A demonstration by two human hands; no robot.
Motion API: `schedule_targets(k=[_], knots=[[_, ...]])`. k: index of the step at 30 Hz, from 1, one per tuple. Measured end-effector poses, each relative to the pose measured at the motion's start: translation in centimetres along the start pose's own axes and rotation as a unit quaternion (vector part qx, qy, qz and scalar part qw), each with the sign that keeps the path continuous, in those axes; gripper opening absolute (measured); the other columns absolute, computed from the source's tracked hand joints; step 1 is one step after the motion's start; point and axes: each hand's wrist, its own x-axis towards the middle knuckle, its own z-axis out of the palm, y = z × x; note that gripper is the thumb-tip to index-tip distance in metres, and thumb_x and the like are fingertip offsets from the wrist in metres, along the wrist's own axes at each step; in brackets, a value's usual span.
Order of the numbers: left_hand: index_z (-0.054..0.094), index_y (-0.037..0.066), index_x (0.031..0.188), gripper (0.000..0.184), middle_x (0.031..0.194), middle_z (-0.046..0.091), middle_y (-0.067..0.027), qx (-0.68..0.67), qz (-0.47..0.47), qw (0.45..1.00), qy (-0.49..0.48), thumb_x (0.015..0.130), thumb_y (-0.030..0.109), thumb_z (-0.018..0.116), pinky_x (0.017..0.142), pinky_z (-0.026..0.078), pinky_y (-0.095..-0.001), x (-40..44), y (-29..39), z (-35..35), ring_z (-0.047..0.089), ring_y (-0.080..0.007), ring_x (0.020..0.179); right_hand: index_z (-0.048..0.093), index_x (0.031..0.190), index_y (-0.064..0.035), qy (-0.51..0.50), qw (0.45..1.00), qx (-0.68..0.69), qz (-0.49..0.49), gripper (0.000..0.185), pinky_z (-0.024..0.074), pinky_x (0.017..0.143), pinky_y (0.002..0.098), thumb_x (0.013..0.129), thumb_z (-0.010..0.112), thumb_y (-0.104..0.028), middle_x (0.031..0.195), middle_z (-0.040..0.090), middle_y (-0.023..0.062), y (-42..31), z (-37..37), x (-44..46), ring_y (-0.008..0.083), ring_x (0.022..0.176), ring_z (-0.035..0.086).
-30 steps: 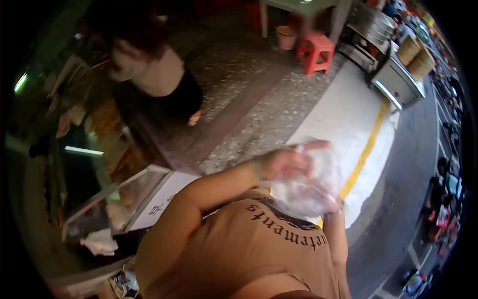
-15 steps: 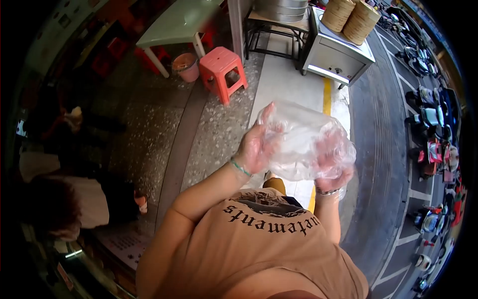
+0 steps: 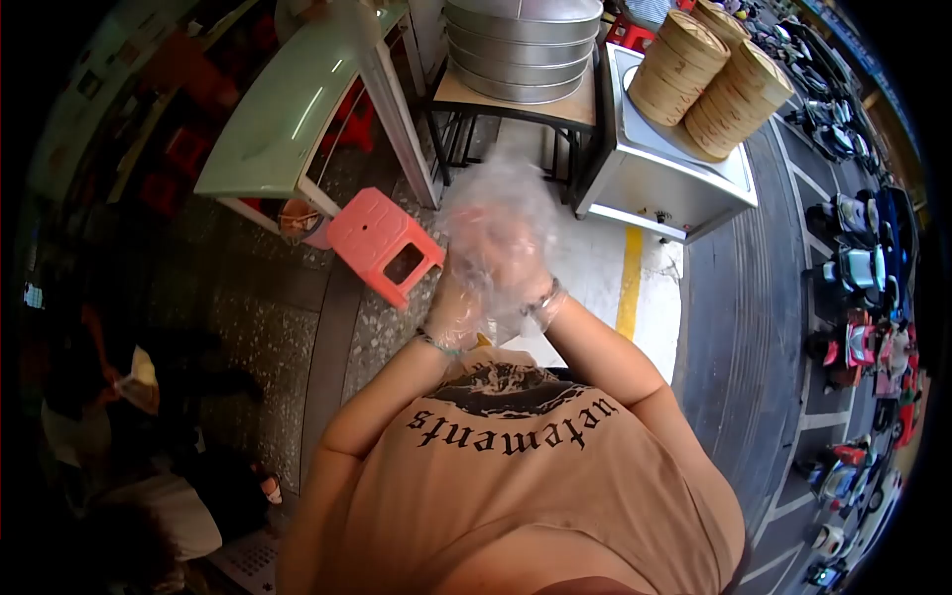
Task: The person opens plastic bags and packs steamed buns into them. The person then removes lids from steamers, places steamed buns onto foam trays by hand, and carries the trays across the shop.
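Observation:
My left hand [image 3: 458,297] and my right hand [image 3: 518,260] are close together in front of my chest. Between and around them is a crumpled, see-through plastic bag [image 3: 511,188], blurred by motion. Both hands seem closed on it, though the plastic veils most of the fingers. Clear plastic, like a thin disposable glove, also reaches my wrists. A bracelet circles each wrist.
Ahead are stacked metal steamer trays [image 3: 526,59] on a table and bamboo steamers [image 3: 679,69] on a steel cabinet [image 3: 659,183]. A red stool [image 3: 382,238] stands by a green table [image 3: 288,119]. People are at lower left; scooters [image 3: 858,268] line the road.
My hands have come together and moved left and slightly up, bunching the bag that was spread between them. The view has shifted, bringing the steamers nearer.

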Motion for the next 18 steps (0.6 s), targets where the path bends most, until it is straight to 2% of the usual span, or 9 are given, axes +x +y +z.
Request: schedule_targets(k=[1,2,3,5,7,9,11,17,18], knots=[[0.030,0.011,0.139,0.055,0.136,0.038,-0.0085,0.178,0.110,0.977,-0.042,0.089,0.011,0.053,0.095,0.044,-0.0320,3.1,0.1,-0.6,0.044,-0.0177,0.120,0.043,0.131,-0.0043,-0.078,0.993,-0.060,0.064,0.059,0.0327,0.103,0.0442,0.086,0.059,-0.038,0.132,0.046,0.0124,3.2,-0.3,1.9,0.0285,0.121,0.044],[0.034,0.008,0.135,0.050,0.122,0.049,-0.0077,0.091,-0.038,0.995,-0.013,0.089,0.010,0.052,0.091,0.046,-0.0308,6.4,0.4,-0.7,0.050,-0.0170,0.109,0.048,0.124,-0.0052,-0.104,0.985,-0.021,0.138,0.048,0.0404,0.096,0.0417,0.088,0.056,-0.036,0.124,0.052,0.0103,6.9,-1.3,4.1,0.0285,0.113,0.049],[0.034,0.008,0.135,0.050,0.122,0.049,-0.0077,0.091,-0.041,0.995,-0.024,0.089,0.010,0.052,0.091,0.046,-0.0308,10.1,-0.4,-1.6,0.050,-0.0170,0.109,0.054,0.116,-0.0069,0.002,0.889,0.341,0.306,0.035,0.0472,0.085,0.0348,0.090,0.051,-0.031,0.114,0.056,0.0081,10.7,-1.9,7.4,0.0248,0.102,0.054],[0.040,0.006,0.130,0.042,0.104,0.054,-0.0060,-0.248,-0.187,0.951,-0.010,0.089,0.008,0.050,0.082,0.048,-0.0298,18.0,-2.0,-2.3,0.053,-0.0150,0.093,0.052,0.118,-0.0080,-0.054,0.664,0.711,0.225,0.034,0.0494,0.078,0.0296,0.092,0.051,-0.029,0.110,0.057,0.0072,15.7,-6.5,13.4,0.0219,0.096,0.056],[0.041,0.006,0.128,0.041,0.101,0.053,-0.0064,-0.255,-0.242,0.935,-0.047,0.089,0.007,0.051,0.077,0.048,-0.0297,24.9,-3.0,-2.3,0.054,-0.0147,0.087,0.052,0.117,-0.0077,0.166,0.957,0.194,0.136,0.031,0.0493,0.076,0.0283,0.093,0.051,-0.027,0.105,0.058,0.0038,22.2,-10.4,16.8,0.0183,0.089,0.057],[0.043,0.006,0.125,0.038,0.096,0.053,-0.0071,-0.249,-0.338,0.903,-0.089,0.089,0.005,0.053,0.067,0.049,-0.0294,31.7,-4.3,-2.9,0.054,-0.0142,0.075,0.053,0.117,-0.0072,0.104,0.700,0.686,0.168,0.029,0.0487,0.079,0.0282,0.092,0.054,-0.022,0.105,0.059,0.0039,24.7,-16.8,20.6,0.0173,0.092,0.057],[0.042,0.008,0.127,0.039,0.099,0.055,-0.0058,-0.181,-0.351,0.908,-0.140,0.090,0.010,0.055,0.072,0.051,-0.0304,38.4,-5.7,-3.4,0.057,-0.0162,0.086,0.054,0.116,-0.0075,0.197,0.776,0.570,0.185,0.029,0.0487,0.081,0.0282,0.090,0.056,-0.019,0.104,0.059,0.0055,28.7,-21.6,23.5,0.0177,0.092,0.057],[0.042,0.010,0.132,0.045,0.115,0.051,-0.0081,0.104,0.016,0.986,-0.131,0.091,0.021,0.056,0.091,0.044,-0.0326,61.1,-1.9,-3.1,0.051,-0.0158,0.107,0.056,0.096,-0.0120,0.376,0.842,0.301,0.243,0.022,0.0503,0.061,0.0277,0.094,0.044,-0.031,0.077,0.058,-0.0011,38.8,-26.2,36.0,0.0098,0.063,0.055],[0.044,0.008,0.131,0.046,0.118,0.051,-0.0104,0.205,0.116,0.964,-0.121,0.089,0.022,0.058,0.095,0.041,-0.0348,64.1,-0.7,-1.6,0.049,-0.0188,0.112,0.056,0.092,-0.0129,0.143,0.685,0.667,0.256,0.020,0.0490,0.062,0.0275,0.094,0.047,-0.031,0.071,0.056,-0.0032,42.2,-28.1,37.6,0.0094,0.063,0.054]])
